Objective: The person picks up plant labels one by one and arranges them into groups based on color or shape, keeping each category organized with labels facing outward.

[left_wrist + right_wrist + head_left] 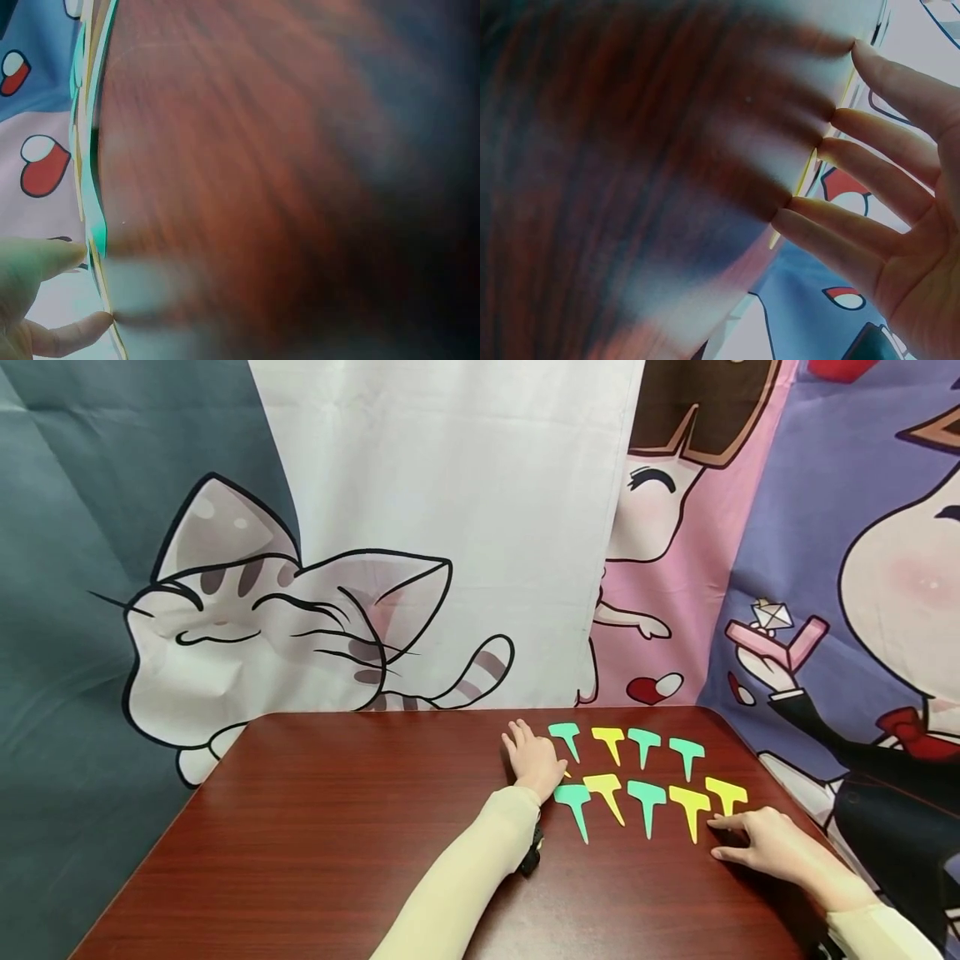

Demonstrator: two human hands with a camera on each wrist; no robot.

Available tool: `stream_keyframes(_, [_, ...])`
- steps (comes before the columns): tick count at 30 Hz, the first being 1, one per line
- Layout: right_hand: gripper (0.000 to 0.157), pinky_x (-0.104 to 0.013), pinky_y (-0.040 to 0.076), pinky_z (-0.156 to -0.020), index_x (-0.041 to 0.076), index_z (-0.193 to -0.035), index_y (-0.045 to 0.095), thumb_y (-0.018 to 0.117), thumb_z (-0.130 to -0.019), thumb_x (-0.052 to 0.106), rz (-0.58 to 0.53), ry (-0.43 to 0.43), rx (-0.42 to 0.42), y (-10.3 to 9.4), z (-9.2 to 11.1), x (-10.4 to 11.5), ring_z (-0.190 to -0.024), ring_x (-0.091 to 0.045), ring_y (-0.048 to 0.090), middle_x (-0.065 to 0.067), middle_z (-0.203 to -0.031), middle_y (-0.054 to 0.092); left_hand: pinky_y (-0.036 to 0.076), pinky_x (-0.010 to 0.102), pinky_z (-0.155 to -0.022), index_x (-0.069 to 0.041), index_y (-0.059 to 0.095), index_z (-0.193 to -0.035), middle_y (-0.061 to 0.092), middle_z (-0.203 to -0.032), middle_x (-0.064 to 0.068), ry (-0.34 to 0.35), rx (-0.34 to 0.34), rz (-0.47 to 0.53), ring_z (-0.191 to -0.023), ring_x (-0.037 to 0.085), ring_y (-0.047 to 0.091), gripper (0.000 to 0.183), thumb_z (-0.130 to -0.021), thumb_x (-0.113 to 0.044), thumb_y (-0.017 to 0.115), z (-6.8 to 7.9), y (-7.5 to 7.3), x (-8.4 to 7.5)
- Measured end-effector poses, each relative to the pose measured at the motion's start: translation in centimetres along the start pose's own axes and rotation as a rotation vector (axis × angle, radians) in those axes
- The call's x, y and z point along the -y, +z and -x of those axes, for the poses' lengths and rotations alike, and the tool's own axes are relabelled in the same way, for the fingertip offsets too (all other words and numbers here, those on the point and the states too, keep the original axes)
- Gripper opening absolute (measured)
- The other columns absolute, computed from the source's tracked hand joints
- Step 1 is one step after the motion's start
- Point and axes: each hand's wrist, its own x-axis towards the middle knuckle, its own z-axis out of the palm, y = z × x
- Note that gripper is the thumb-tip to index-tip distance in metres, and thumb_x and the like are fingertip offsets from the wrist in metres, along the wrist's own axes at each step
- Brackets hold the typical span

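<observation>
T-shaped plant labels, green and yellow, lie flat in two rows on the table. My left hand [535, 762] rests at the left end of the rows with fingers spread, covering most of a yellow label [567, 773]. In the left wrist view, the thumb and a finger [71, 335] touch down by a yellow edge. Close by lies a green label [573, 797]. At the right end, my right hand [776, 843] has its extended fingertips on the table beside the stem of a yellow label [726, 792]. The right wrist view shows those fingers [885, 176] spread and fairly straight.
Between the hands are more labels, among them a yellow one [690, 802] and a green one [647, 793]. The back row includes another green label [687, 748]. The dark red wooden table [337, 827] meets a cartoon-printed cloth [450, 485] behind.
</observation>
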Motion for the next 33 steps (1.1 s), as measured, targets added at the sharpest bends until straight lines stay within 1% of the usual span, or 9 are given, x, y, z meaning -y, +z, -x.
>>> stream_keyframes(2, [0.043,-0.022,0.030,-0.052,0.011,-0.101,0.076,0.080,-0.070,0.041,-0.010,0.004,0.001,0.07,-0.08,0.08,-0.053,0.002,0.034,-0.012,-0.098,0.073,0.020,0.052,-0.115,-0.013,0.071,-0.112,0.031,-0.152,0.018,-0.017,0.003,-0.044,-0.144,0.036,0.020,0.055,-0.083,-0.058,0.062,-0.14,0.08,-0.08])
stream_keyframes(7, [0.043,-0.022,0.029,-0.053,0.012,-0.100,0.076,0.081,-0.069,0.041,-0.005,0.014,-0.007,0.09,-0.12,0.08,-0.054,0.001,0.033,-0.011,-0.098,0.073,0.021,0.051,-0.115,-0.012,0.067,-0.120,0.032,-0.152,0.018,-0.043,0.001,-0.095,-0.143,0.035,0.021,0.059,-0.084,-0.059,0.060,-0.30,0.05,-0.21])
stream_keyframes(9, [0.043,-0.023,0.033,-0.053,0.012,-0.099,0.077,0.081,-0.068,0.042,0.004,0.010,-0.010,0.07,-0.12,-0.01,-0.055,0.001,0.040,-0.010,-0.098,0.074,0.021,0.051,-0.115,-0.013,0.067,-0.119,0.032,-0.152,0.018,-0.053,0.011,-0.094,-0.143,0.035,0.021,0.057,-0.084,-0.057,0.060,-0.34,0.06,-0.27])
stream_keyframes(13, [0.043,-0.023,0.034,-0.053,0.013,-0.099,0.077,0.080,-0.068,0.043,0.005,0.009,-0.003,0.11,-0.08,-0.10,-0.055,0.000,0.042,-0.009,-0.097,0.074,0.020,0.050,-0.115,-0.017,0.072,-0.110,0.031,-0.152,0.016,-0.072,0.029,-0.093,-0.143,0.035,0.020,0.046,-0.083,-0.053,0.063,-0.58,0.24,-0.43])
stream_keyframes(19, [0.043,-0.022,0.030,-0.053,0.013,-0.099,0.077,0.080,-0.069,0.044,0.002,0.012,-0.005,0.13,-0.03,-0.09,-0.056,0.002,0.034,-0.009,-0.098,0.074,0.020,0.050,-0.115,-0.020,0.075,-0.092,0.033,-0.152,0.016,-0.106,0.022,-0.056,-0.143,0.035,0.021,0.026,-0.081,-0.042,0.067,-0.92,0.30,-0.62])
stream_keyframes(22, [0.044,-0.023,0.030,-0.052,0.013,-0.099,0.077,0.080,-0.069,0.045,0.008,0.008,-0.008,0.14,-0.11,-0.15,-0.056,0.001,0.035,-0.007,-0.094,0.074,0.020,0.050,-0.115,-0.020,0.075,-0.094,0.033,-0.151,0.016,-0.127,0.024,-0.042,-0.143,0.035,0.022,0.024,-0.081,-0.038,0.067,-0.96,0.15,-0.64])
stream_keyframes(24, [0.044,-0.024,0.033,-0.053,0.014,-0.099,0.077,0.080,-0.069,0.045,0.016,0.004,-0.012,0.18,-0.10,-0.15,-0.057,0.001,0.041,-0.006,-0.093,0.074,0.020,0.049,-0.115,-0.019,0.074,-0.099,0.033,-0.152,0.016,-0.138,0.043,-0.029,-0.143,0.035,0.021,0.026,-0.083,-0.038,0.067,-0.95,0.10,-0.62])
stream_keyframes(29, [0.043,-0.026,0.039,-0.055,0.014,-0.098,0.077,0.080,-0.068,0.045,0.029,-0.003,-0.017,0.19,-0.03,-0.12,-0.063,-0.001,0.050,-0.007,-0.098,0.074,0.021,0.049,-0.115,-0.019,0.072,-0.108,0.035,-0.151,0.016,-0.168,0.058,0.025,-0.143,0.035,0.023,0.031,-0.084,-0.036,0.065,-0.73,-0.07,-0.61])
stream_keyframes(33, [0.045,-0.027,0.039,-0.056,0.014,-0.100,0.076,0.079,-0.069,0.046,0.029,-0.002,-0.004,0.08,-0.13,-0.17,-0.064,-0.003,0.052,-0.008,-0.099,0.074,0.022,0.050,-0.115,-0.018,0.071,-0.112,0.037,-0.150,0.016,-0.179,0.051,0.044,-0.142,0.036,0.025,0.033,-0.084,-0.035,0.065,-0.60,-0.24,-0.51])
